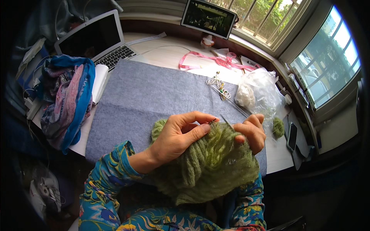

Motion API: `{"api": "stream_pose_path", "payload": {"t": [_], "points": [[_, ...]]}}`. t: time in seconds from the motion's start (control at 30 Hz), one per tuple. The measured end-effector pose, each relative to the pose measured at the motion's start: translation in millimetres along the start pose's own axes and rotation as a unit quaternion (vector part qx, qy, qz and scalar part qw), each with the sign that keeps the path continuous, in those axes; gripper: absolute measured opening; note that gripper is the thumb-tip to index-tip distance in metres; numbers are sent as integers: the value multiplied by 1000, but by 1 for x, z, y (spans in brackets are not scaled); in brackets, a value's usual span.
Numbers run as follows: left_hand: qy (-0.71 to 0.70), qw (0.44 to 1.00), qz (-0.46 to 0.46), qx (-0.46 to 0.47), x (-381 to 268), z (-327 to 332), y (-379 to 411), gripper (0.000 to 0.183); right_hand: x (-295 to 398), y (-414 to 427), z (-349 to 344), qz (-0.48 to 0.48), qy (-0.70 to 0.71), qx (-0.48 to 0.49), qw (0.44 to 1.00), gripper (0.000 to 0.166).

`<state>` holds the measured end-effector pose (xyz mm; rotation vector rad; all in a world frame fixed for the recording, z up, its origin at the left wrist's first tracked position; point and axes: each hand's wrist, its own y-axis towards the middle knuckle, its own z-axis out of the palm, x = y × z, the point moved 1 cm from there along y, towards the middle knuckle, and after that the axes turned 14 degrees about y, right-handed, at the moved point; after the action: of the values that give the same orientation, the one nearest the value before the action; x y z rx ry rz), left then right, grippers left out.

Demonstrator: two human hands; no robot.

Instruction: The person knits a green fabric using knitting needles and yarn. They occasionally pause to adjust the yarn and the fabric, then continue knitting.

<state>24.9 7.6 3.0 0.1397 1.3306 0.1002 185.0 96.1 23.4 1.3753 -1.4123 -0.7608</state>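
My left hand [179,137] grips the top edge of a piece of green fuzzy knitting [214,179] between thumb and index finger, near a dark pointed tip. My right hand [252,131] is curled at the knitting's upper right edge and holds a metal knitting needle [227,121], its point aimed up and left. The fabric hangs in folds below both hands, over my lap. Another long metal needle length [235,106] runs over the mat towards my right hand; whether the two are joined is hidden. A green yarn mass [157,128] shows behind my left wrist.
A grey-blue felt mat [138,89] covers the desk's middle. Left are a laptop [114,56] and a scarf [69,101]. Wire-like trinkets [219,85], a plastic bag [264,89], a green yarn ball [278,127] and a phone [292,136] lie right. Behind are pink tape [199,55] and a tablet [208,18].
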Motion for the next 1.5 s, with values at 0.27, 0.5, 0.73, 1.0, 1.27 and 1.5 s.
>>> {"api": "stream_pose_path", "payload": {"t": [0.27,0.5,0.73,1.0,1.27,1.5], "points": [[8,999,17,-32,-1,0,-1,15,4,0,0,1,-19,53,998,33],[15,1000,27,-7,7,0,-1,13,4,3,5,8,-63,89,994,38],[9,1000,5,21,7,5,-3,13,4,7,4,52,16,119,991,68],[20,996,71,-48,6,1,-2,16,11,-4,0,15,-109,62,992,32],[32,999,35,25,8,2,-3,19,8,-5,14,27,83,68,994,37],[28,999,20,-37,4,1,-2,17,6,-5,4,21,-7,-30,999,37]]}}
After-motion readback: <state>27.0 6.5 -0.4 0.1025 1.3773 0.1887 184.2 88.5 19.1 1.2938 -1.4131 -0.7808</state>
